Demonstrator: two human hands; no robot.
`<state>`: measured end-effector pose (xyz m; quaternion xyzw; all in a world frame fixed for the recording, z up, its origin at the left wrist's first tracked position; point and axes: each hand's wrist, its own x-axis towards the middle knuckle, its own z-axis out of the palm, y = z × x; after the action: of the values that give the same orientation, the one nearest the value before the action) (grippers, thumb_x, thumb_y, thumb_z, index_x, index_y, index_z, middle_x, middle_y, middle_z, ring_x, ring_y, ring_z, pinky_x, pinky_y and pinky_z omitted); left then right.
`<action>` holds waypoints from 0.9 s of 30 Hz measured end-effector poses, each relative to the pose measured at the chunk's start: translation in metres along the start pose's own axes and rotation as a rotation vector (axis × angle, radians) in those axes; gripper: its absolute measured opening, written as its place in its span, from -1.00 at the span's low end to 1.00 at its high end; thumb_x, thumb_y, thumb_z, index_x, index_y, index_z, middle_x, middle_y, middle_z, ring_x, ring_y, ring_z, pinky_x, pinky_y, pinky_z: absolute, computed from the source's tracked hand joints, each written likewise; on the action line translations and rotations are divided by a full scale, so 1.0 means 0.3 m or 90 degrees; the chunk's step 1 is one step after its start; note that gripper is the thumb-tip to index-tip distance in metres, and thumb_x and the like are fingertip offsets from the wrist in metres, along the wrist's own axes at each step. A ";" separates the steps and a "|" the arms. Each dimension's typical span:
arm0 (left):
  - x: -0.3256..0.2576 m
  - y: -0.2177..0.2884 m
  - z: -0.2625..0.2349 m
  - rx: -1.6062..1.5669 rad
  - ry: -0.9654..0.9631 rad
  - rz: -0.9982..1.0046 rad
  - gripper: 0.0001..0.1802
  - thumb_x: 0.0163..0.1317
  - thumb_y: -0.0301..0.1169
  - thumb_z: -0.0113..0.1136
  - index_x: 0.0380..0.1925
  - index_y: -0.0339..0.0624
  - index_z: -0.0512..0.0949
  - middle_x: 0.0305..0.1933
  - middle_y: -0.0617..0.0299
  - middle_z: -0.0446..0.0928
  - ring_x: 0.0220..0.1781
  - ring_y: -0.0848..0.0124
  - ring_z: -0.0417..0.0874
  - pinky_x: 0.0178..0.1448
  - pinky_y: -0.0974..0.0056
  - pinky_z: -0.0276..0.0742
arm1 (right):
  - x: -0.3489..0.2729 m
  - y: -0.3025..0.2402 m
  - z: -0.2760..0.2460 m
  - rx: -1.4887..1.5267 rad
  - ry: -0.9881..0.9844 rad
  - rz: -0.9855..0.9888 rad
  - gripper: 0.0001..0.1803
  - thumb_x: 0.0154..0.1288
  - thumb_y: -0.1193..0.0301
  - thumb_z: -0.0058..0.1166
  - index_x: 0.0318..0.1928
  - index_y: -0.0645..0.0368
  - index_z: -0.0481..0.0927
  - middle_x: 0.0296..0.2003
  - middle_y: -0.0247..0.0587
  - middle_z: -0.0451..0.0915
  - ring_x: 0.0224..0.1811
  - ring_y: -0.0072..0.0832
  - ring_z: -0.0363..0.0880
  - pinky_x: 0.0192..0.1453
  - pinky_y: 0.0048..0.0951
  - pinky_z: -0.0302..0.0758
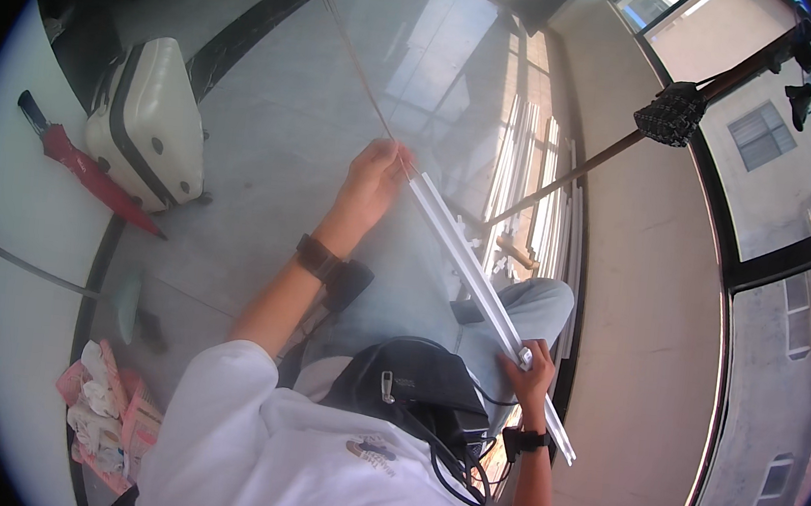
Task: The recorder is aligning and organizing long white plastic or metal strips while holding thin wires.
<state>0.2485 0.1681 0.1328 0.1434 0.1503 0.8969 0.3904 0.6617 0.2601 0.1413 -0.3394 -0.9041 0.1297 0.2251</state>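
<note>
A long white channelled rail (468,265) slants across in front of me, its lower end past my right knee. My right hand (532,370) is closed around it near that end, next to a small white fitting (525,356). At the rail's upper end my left hand (380,169) pinches a thin brownish cord (361,66). The cord runs straight away from the hand toward the far floor; whether it is a cord or a slim rod is hard to tell. Where it meets the rail is partly hidden by my fingers.
A cream suitcase (147,127) and a folded red umbrella (87,175) stand at the left wall. A pink basket (107,409) with crumpled white tissue sits lower left. More white rails (554,200) lie along the right wall. A thin pole with a hanging dark checked bag (670,113) slants across the right.
</note>
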 end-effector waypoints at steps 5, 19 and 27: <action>0.145 0.245 -0.006 -0.017 -0.035 0.135 -0.90 0.34 -0.41 0.17 -0.28 -0.21 0.52 -0.26 0.25 0.50 -0.12 0.44 0.50 0.13 0.31 0.46 | -0.013 0.038 0.003 0.008 0.010 -0.009 -0.57 -0.14 0.29 0.50 -0.29 0.20 0.58 -0.39 -0.22 0.53 -0.53 -0.27 0.55 -0.45 -0.37 0.42; -0.055 -0.024 0.072 0.039 0.017 -0.020 -0.75 0.38 -0.22 0.15 -0.09 -0.10 0.47 -0.09 0.30 0.45 0.08 0.41 0.42 0.19 0.26 0.36 | -0.021 0.029 0.002 0.051 0.011 0.051 -0.58 -0.16 0.41 0.47 -0.28 0.28 0.57 -0.38 -0.14 0.52 -0.40 -0.25 0.55 -0.32 -0.38 0.44; -0.063 -0.045 0.076 0.028 -0.007 -0.026 -0.81 0.36 -0.27 0.17 -0.14 -0.08 0.48 -0.13 0.32 0.48 0.04 0.42 0.46 0.15 0.26 0.34 | -0.014 0.012 -0.001 0.045 0.022 0.048 -0.58 -0.16 0.39 0.47 -0.28 0.27 0.56 -0.37 -0.14 0.53 -0.38 -0.24 0.56 -0.30 -0.37 0.45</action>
<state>0.2782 0.1664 0.1459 0.1537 0.1711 0.8843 0.4063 0.6666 0.2598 0.1387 -0.3675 -0.8814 0.1637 0.2476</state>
